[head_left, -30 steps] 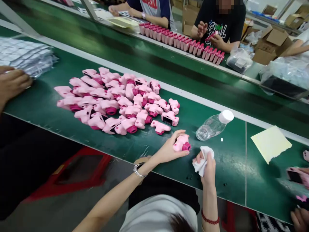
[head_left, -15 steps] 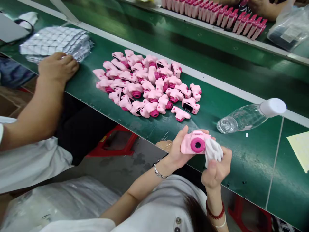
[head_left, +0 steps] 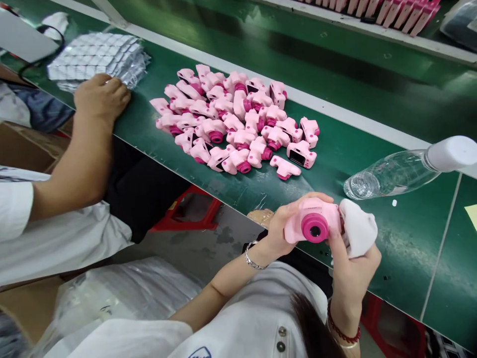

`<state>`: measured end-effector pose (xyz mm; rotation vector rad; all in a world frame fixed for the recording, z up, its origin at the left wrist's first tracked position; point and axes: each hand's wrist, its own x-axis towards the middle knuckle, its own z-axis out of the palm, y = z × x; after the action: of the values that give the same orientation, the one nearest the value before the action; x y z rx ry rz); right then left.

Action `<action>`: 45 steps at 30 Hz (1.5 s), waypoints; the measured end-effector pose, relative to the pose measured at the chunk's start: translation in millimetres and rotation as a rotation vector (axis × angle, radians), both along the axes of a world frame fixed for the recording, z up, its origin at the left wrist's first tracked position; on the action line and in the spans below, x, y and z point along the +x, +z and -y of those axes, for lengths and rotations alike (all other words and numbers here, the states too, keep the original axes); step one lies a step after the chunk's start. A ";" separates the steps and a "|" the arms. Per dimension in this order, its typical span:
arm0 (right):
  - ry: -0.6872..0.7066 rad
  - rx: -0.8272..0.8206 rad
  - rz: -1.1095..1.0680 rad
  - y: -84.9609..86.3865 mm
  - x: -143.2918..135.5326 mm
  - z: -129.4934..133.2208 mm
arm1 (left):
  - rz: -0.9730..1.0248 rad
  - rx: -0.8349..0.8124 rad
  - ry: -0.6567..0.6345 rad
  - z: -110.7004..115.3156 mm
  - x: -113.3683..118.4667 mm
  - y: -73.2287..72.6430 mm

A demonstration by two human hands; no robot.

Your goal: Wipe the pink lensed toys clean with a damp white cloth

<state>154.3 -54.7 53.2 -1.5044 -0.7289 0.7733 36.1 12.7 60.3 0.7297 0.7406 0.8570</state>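
A pink toy camera (head_left: pixel 303 226) with a darker pink lens ring faces up toward me, above the table's near edge. My left hand (head_left: pixel 280 226) is closed around its left side, fingers behind the body. In my right hand (head_left: pixel 352 271) a white cloth (head_left: pixel 359 228) is bunched at the camera's right end, and the thumb presses the camera's front close to the lens. Past my hands lies a pile of similar pink toy cameras (head_left: pixel 238 124), some showing dark screens; the nearest one (head_left: pixel 285 167) lies slightly apart.
A clear bottle with a white cap (head_left: pixel 452 153) stands on the green table (head_left: pixel 402 258) at right. At left a co-worker's hand (head_left: pixel 102 97) rests by a stack of plastic-wrapped packs (head_left: pixel 97 57). A row of pink items (head_left: pixel 406 15) lines the far shelf. A red stool (head_left: pixel 194 211) is below.
The camera has been raised closer to me and tilted a little. My right hand has turned, bringing its thumb onto the camera's front, and the cloth has shifted. The whole view has moved slightly.
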 end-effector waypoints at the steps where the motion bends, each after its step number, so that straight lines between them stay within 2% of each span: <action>1: 0.020 -0.016 0.045 0.0 -0.6 -1.1 | -0.024 0.040 0.025 0.0 -0.5 -0.6; 3: 0.065 -0.011 0.084 0.3 -1.9 -0.8 | -0.021 0.061 0.043 -1.1 -1.3 -1.0; 8: 0.183 0.056 -0.143 2.8 -0.4 6.7 | 0.124 -0.005 -0.035 -2.3 1.2 -3.8; 10: 0.134 0.074 -0.083 3.2 1.3 5.9 | 0.177 0.010 -0.044 -1.3 2.9 -4.9; 12: 0.078 0.070 0.070 3.2 3.2 2.3 | 0.197 0.045 -0.016 -0.8 4.1 -4.1; 15: 0.129 0.078 0.171 3.5 6.1 -3.4 | 0.217 0.085 0.008 -1.7 5.1 -0.6; 24: 0.262 0.180 0.152 7.2 6.6 -8.3 | 0.188 0.084 0.036 0.6 2.9 -0.6; 33: 0.289 0.110 0.092 17.3 7.1 -7.1 | 0.190 -0.001 0.054 7.8 2.0 -0.3; 39: 0.258 0.138 0.114 21.0 5.5 -4.3 | 0.178 -0.067 0.092 12.7 -0.8 0.9; 45: 0.284 0.135 0.202 22.9 9.0 -5.8 | 0.206 -0.023 0.083 11.6 0.4 -1.2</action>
<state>163.4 -48.9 76.1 -1.3851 -1.1420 0.7722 36.4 1.2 59.1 0.5829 0.5987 0.9815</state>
